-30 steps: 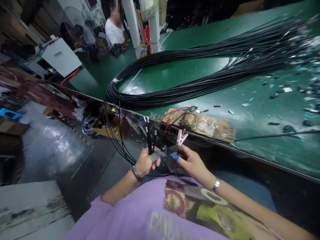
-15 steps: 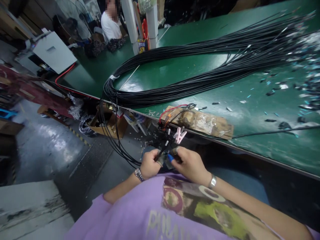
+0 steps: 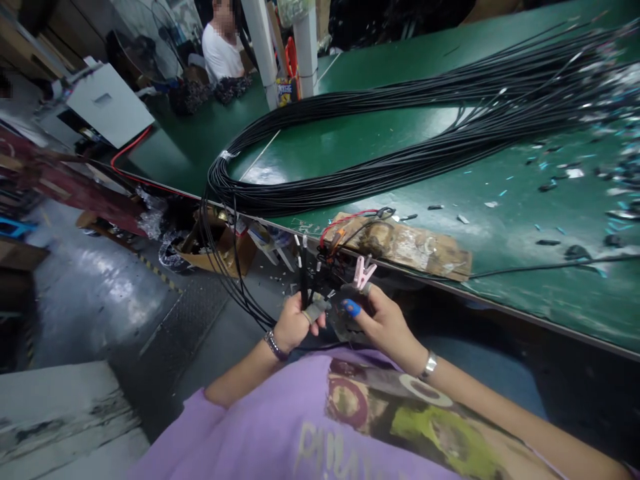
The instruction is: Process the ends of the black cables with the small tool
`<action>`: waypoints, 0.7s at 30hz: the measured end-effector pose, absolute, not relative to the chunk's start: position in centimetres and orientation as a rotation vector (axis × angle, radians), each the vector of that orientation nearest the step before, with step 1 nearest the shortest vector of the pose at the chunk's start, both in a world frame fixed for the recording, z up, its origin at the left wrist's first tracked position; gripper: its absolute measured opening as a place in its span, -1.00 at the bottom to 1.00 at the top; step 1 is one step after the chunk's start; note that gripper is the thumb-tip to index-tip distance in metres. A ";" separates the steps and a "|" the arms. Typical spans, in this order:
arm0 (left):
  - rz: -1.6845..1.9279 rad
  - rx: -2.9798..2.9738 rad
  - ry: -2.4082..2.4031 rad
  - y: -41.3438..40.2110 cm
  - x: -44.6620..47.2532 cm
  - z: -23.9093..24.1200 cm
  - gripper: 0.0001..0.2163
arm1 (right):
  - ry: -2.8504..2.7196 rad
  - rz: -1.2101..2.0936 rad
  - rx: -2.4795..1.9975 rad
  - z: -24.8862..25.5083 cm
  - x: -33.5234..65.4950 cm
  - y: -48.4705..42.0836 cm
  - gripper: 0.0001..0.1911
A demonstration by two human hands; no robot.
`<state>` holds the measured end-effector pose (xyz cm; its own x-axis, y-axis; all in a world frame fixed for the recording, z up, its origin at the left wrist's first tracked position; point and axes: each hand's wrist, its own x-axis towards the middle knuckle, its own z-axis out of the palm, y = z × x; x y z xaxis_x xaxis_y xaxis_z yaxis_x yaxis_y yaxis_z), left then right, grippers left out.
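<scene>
My left hand is closed on a few black cable ends that stick upright out of the fist, white tips at the top. Grey tape wraps one of its fingers. My right hand sits close beside it, a blue cover on the thumb tip, fingers around a small dark piece below a pink clip. Whether the right hand grips the clip itself I cannot tell. The cables run down and left in a loop off the green table's edge.
A thick bundle of black cables lies across the green table. A worn cardboard pad with red and black wires sits at the table edge. Cut scraps litter the right side. A person in white sits far left. A cardboard box stands below.
Half a second ago both hands were together lower down with the cable tilted. Now the left hand holds the cable ends upright again and the hands are slightly apart.
</scene>
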<state>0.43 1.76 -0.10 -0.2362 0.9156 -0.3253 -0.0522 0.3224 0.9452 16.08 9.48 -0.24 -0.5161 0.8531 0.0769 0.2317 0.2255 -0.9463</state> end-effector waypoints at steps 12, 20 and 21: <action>1.177 0.922 1.510 1.5 1.1 -0.2 -0.62 | -1.919 1.581 -0.929 -1.0 15.6 9.6 -0.68; 1.231 1.182 1.702 1.1 0.7 -0.8 -0.69 | -1.960 1.873 -0.844 -1.0 15.5 8.9 -0.53; 1.225 1.115 1.693 1.1 0.5 -0.6 -0.66 | -2.016 1.866 -0.826 -1.1 15.6 8.9 -0.53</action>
